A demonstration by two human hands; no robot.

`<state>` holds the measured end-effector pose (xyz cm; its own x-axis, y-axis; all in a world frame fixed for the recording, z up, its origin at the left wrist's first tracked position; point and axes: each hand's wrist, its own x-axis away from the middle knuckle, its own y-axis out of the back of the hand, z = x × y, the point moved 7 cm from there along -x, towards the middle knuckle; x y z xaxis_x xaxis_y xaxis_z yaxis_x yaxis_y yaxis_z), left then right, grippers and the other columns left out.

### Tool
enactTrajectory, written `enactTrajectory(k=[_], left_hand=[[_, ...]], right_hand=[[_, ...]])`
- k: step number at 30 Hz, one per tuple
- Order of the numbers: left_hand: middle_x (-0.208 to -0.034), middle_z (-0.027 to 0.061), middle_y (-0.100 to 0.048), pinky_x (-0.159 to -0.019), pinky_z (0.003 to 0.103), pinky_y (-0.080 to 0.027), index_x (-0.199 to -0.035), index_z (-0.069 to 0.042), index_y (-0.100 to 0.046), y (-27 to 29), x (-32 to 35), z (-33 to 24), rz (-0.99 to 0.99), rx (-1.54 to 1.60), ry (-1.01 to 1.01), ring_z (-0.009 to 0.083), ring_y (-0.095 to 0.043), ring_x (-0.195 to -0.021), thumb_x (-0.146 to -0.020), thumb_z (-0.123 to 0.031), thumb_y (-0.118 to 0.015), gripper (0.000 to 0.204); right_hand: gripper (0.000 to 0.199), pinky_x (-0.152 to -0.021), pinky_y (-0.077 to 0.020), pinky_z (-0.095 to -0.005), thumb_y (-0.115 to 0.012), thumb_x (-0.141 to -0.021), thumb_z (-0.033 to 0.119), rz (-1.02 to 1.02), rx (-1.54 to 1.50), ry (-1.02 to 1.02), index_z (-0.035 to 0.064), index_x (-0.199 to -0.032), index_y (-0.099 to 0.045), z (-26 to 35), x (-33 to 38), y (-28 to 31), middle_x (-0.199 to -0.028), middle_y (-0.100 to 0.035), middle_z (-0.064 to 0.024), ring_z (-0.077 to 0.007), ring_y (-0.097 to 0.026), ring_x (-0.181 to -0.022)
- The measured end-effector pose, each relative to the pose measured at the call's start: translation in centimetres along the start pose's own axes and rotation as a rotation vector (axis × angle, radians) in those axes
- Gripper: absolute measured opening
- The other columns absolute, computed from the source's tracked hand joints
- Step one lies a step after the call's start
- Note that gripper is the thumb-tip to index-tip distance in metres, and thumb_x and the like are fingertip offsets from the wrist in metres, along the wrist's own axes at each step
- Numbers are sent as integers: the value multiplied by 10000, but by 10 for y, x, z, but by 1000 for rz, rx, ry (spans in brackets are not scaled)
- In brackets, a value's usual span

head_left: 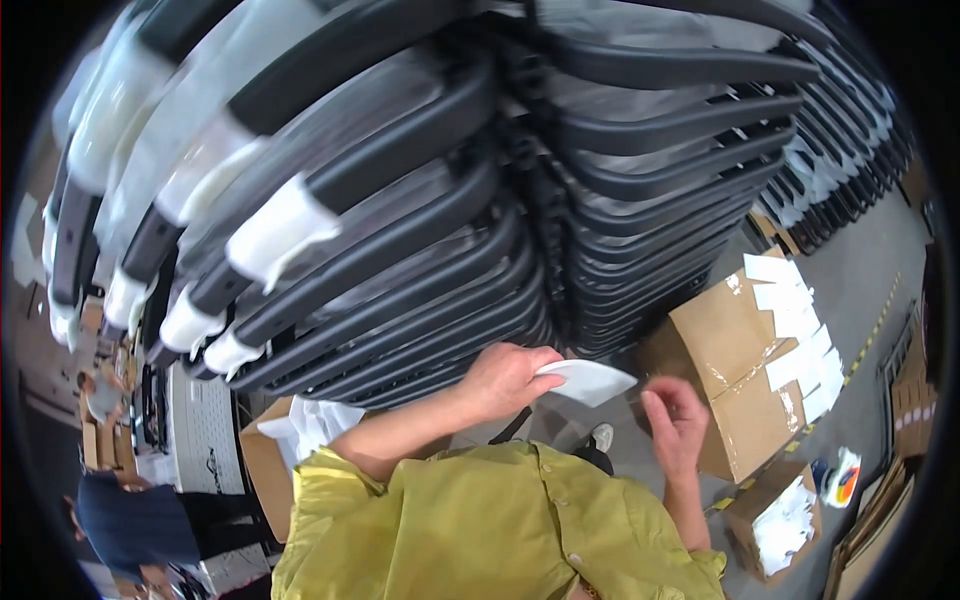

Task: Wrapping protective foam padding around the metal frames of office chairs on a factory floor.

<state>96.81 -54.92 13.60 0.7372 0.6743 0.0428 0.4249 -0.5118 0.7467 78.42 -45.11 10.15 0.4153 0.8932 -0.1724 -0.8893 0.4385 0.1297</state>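
Head view, looking down over a yellow-green shirt [480, 530] toward stacked black chair frames [440, 220].

Left hand [505, 380]: raised in front of the stack, fingers curled and pressed together on the near edge of a white foam sheet [590, 380], pinching it between thumb and fingers. Sheet held flat, in the air, just below the lowest frames of the stack and above the floor [860, 290]; its free end pointing toward the right hand.

Right hand [675, 420]: just beside the sheet's far end, not visibly touching it; fingers loosely spread and slightly bent, holding nothing visible.

Chair frames: two leaning stacks filling the upper half of the view, several arm ends at upper left wrapped in white foam sleeves [280, 230]. Further rows of frames [840, 170] receding at upper right.

Open cardboard box [740, 370] to the right of the hands, on the floor, with a row of white foam pieces [795, 320] lying along its upper flap. Second, smaller cardboard box [775, 520] at lower right, holding white material. Another cardboard box [265, 465] at lower left, beside the left forearm, with white foam [315, 425] showing at its top.

Another person in dark clothing [140, 520] at far lower left, well apart from the hands.
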Motion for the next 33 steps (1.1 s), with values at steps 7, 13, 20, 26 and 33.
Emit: enactTrajectory(k=[7, 13, 20, 26, 33], left_hand=[[-797, 109, -594, -611, 351, -453, -897, -70, -554, 120, 79, -29, -386, -83, -171, 268, -577, -703, -729, -187, -608, 211], [-823, 142, -575, -744, 401, -395, -970, -26, -550, 208, 123, -8, -812, -827, 139, 315, -533, -810, -823, -186, -471, 230], [-1093, 153, -526, -872, 337, -357, -1129, -125, -488, 230, 109, 67, -505, -200, 526, 343, -441, -1055, -841, -326, -429, 357], [-1048, 153, -547, -823, 344, -383, -1098, -115, -517, 229, 112, 45, -591, -301, 547, 331, -481, -995, -840, -352, -435, 359], [-784, 82, -608, -607, 325, -438, -885, -82, -581, 211, 118, 8, -949, -756, 117, 256, -569, -660, -753, -142, -586, 145]], right_hand=[[230, -698, -411, -231, -562, -784, 84, 778, -172, -138, -12, -991, -540, 31, 0, -141, -852, -577, -51, -88, -511, -798], [222, -737, -407, -232, -521, -813, 73, 765, -638, -296, -60, -991, -531, 46, -29, -233, -907, -584, -55, -94, -520, -805], [188, -712, -429, -239, -519, -802, 42, 835, -599, -209, -59, -958, -550, 97, -44, -281, -874, -598, -79, -106, -545, -772], [211, -651, -478, -256, -565, -783, 81, 873, -750, -391, 13, -980, -538, 86, -25, -278, -896, -596, -81, -147, -583, -769], [208, -624, -487, -233, -580, -790, 138, 814, -739, -542, -13, -928, -544, 71, -21, -288, -839, -599, -99, -145, -597, -713]])
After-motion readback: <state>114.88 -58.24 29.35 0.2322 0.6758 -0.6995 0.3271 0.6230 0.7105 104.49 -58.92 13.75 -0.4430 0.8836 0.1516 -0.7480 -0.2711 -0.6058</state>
